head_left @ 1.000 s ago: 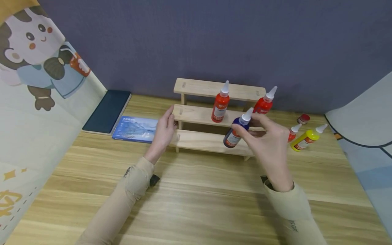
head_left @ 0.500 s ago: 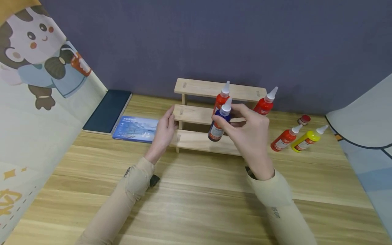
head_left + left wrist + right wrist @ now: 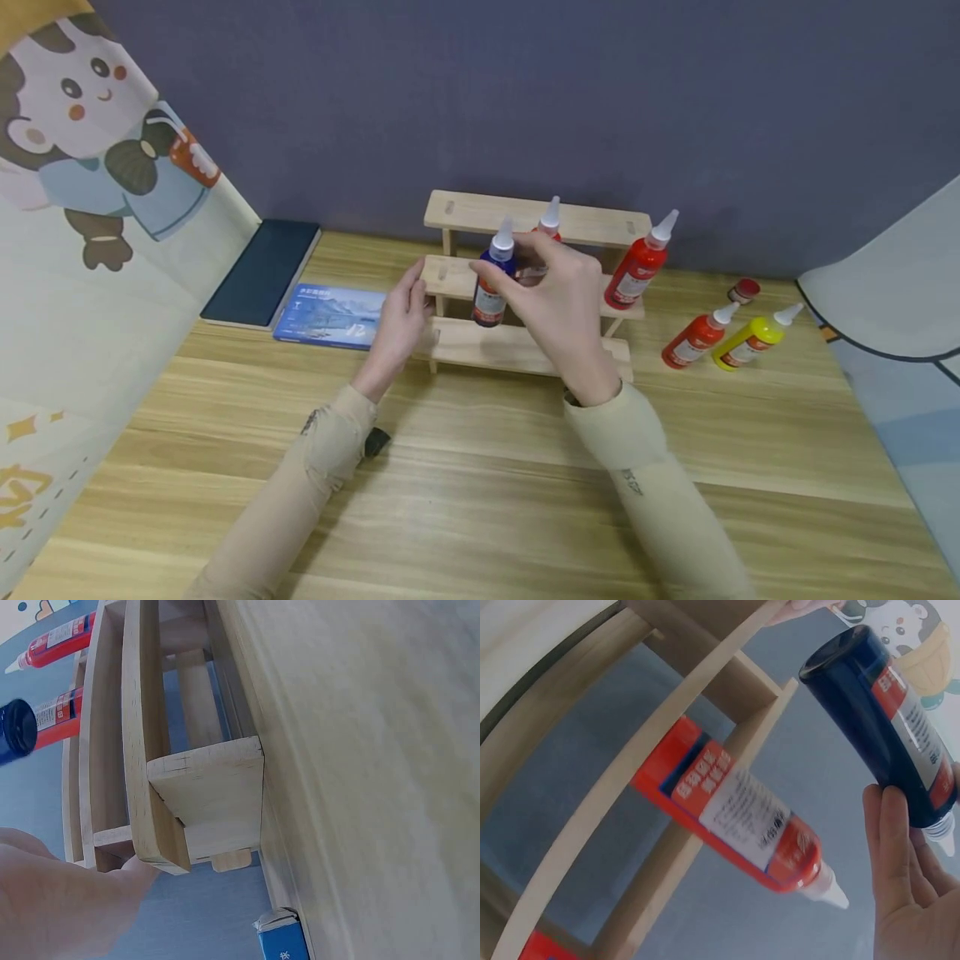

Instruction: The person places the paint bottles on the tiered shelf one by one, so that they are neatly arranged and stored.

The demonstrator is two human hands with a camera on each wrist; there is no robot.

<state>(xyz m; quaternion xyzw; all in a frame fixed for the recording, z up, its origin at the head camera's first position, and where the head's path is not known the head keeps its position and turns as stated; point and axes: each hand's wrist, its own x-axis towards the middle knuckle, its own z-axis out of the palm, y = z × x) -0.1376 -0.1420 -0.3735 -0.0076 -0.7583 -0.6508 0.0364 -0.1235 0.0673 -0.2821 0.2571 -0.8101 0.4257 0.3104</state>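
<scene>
My right hand (image 3: 558, 308) pinches a dark blue paint bottle (image 3: 489, 287) with a pale nozzle near its shoulder, thumb on one side and fingers on the other. It is held above the left part of a three-tier wooden display rack (image 3: 517, 343); the right wrist view shows the blue bottle (image 3: 885, 727) apart from the rack's boards. My left hand (image 3: 405, 317) grips the rack's left end by the middle tier. On that tier stand a red paint bottle (image 3: 550, 223), mostly hidden behind my right hand, and another red paint bottle (image 3: 636, 271) at the right end.
Right of the rack, a red bottle (image 3: 693, 340) and a yellow bottle (image 3: 750, 342) are on the table, with a small red-lidded jar (image 3: 743, 291) behind them. On the left lie a dark notebook (image 3: 262, 271) and a blue box (image 3: 330, 315). A dark wall (image 3: 525, 100) rises behind.
My right hand has carried the blue bottle leftward and slightly up, from the rack's right half to its left part, uncovering the red bottles on the right. My left hand stays put.
</scene>
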